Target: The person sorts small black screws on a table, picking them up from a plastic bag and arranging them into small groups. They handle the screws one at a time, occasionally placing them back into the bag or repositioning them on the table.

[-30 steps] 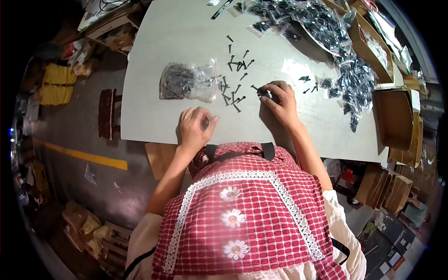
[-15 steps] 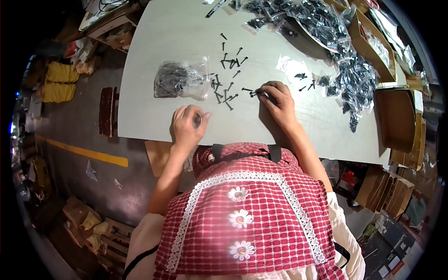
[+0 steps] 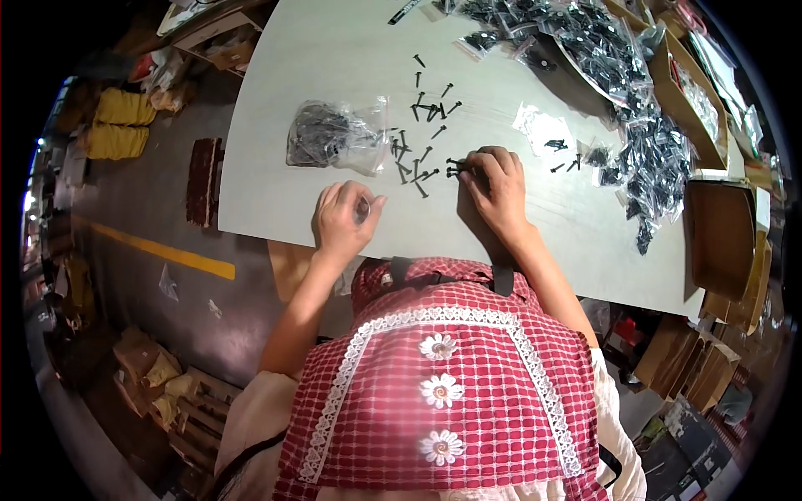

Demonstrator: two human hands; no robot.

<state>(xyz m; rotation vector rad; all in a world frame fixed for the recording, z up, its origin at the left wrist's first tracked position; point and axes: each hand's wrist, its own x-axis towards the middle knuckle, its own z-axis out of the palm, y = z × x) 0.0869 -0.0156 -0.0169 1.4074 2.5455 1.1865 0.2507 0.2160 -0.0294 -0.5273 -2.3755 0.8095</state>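
Observation:
My right hand point(image 3: 499, 188) is low over the table, thumb and fingers pinched on a few black screws point(image 3: 456, 168) whose ends stick out to the left of the fingertips. My left hand point(image 3: 342, 219) is curled near the table's front edge, and what lies inside the curl, if anything, cannot be made out. Between and beyond the hands, loose black screws point(image 3: 433, 110) are scattered over the pale table point(image 3: 334, 58). A clear plastic bag point(image 3: 330, 138) full of dark pieces lies just past my left hand, its mouth toward the screws.
Small filled bags point(image 3: 643, 167) are heaped along the table's right and far side. White slips point(image 3: 541, 127) with several screws beside them lie right of my right hand. Cardboard boxes point(image 3: 720, 238) stand at the right edge. A dark marker point(image 3: 404, 12) is at the far edge.
The whole view has shifted slightly. A screw that pointed left from my right fingertips is now drawn in with the others there. My left hand keeps its curled shape.

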